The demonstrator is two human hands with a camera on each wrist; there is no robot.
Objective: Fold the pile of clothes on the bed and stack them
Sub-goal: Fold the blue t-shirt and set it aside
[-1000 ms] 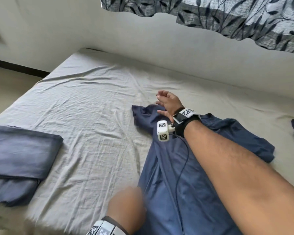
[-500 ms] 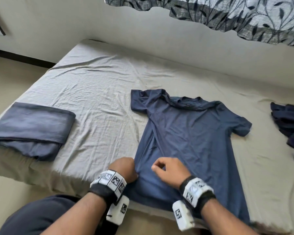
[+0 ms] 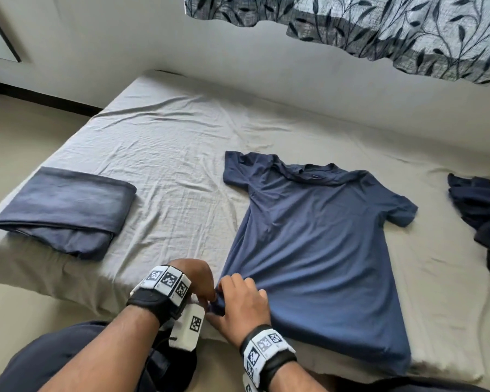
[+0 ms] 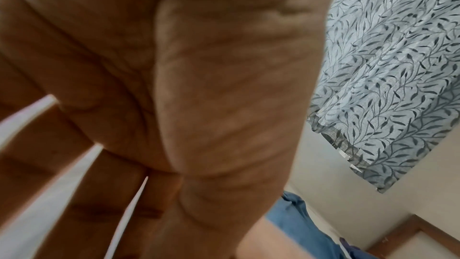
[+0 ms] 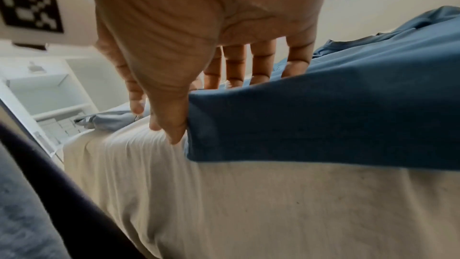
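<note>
A blue T-shirt point(image 3: 323, 236) lies spread flat on the bed, collar away from me, its hem hanging a little over the near edge. Both hands meet at its near left hem corner. My right hand point(image 3: 239, 298) rests on the hem with straight fingers point(image 5: 261, 62) lying on top of the cloth point(image 5: 323, 115), the thumb down beside the corner. My left hand point(image 3: 204, 287) bends down at the same corner, just left of the shirt. Whether it pinches the cloth is hidden. The left wrist view is blurred, showing palm and a strip of blue cloth point(image 4: 298, 229).
A folded grey-blue garment point(image 3: 65, 205) sits near the bed's left front corner. A heap of dark unfolded clothes point(image 3: 484, 216) lies at the right edge. The grey sheet point(image 3: 167, 154) between them is wrinkled. The wall and a leaf-print curtain point(image 3: 379, 24) stand behind the bed.
The right arm has drawn back from the collar to the near hem. Both hands have come together at the left hem corner, and the shirt now lies flat.
</note>
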